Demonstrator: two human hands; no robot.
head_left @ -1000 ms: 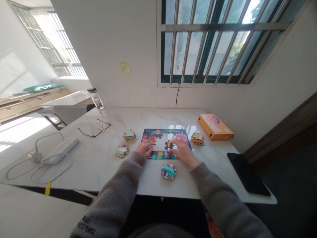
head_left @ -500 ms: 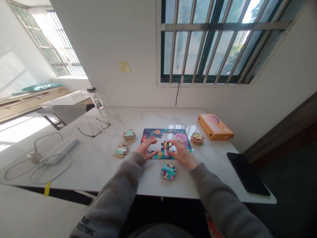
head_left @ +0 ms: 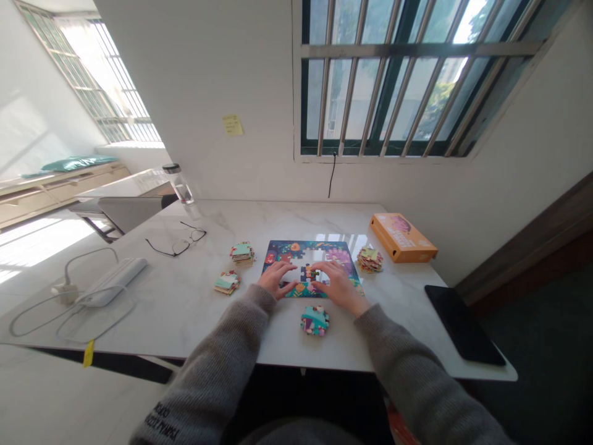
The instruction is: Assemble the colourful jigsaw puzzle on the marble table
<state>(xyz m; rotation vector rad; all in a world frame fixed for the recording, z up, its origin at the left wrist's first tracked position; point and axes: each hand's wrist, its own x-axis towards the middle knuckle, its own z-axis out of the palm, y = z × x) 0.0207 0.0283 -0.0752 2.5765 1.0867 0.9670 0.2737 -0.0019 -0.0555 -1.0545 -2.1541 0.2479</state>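
A colourful jigsaw puzzle (head_left: 296, 250) lies on the white marble table (head_left: 185, 296), with a white gap in its middle. My left hand (head_left: 277, 277) rests flat on the puzzle's left part, fingers stretched toward the gap. My right hand (head_left: 338, 281) lies on the right part, its fingertips on a small puzzle piece (head_left: 309, 272) in the gap. Stacks of loose pieces sit around: one near the front edge (head_left: 315, 321), two at the left (head_left: 227, 282) (head_left: 243, 253), one at the right (head_left: 369, 259).
An orange box (head_left: 402, 237) stands at the back right. A black tablet (head_left: 463, 324) lies at the right edge. Glasses (head_left: 178, 243), a water bottle (head_left: 180, 184) and a white power strip (head_left: 111, 281) with cables occupy the left side.
Both hands have shifted slightly on the puzzle. The small piece under my right fingertips has slid a little left and down within the gap.
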